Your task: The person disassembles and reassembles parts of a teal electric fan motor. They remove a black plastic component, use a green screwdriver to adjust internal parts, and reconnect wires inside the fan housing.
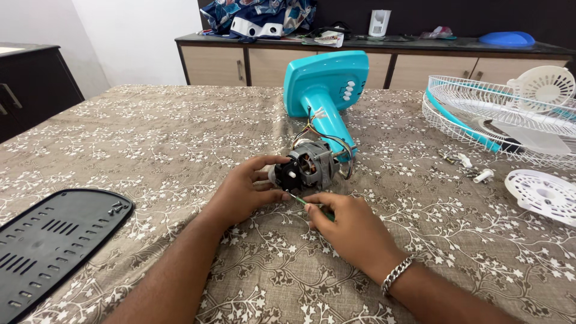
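two hands on one small fan motor, mid-bench.

my left hand (243, 192) is curled around the front end of the fan motor (305, 170), thumb and fingers closed on it, holding it just above the flowered cloth of the bench (150, 138). my right hand (351, 225) is closed round a green-handled screwdriver (309, 206), its thin tip touching the motor's lower front edge. the motor hangs by coloured wires from the neck of the teal fan stand (324, 90) lying just behind it. to my right sit a white wire grille (498, 108), a few loose screws (474, 171) and a white round cover (543, 195); at far left a black vented panel (51, 243) lies flat.
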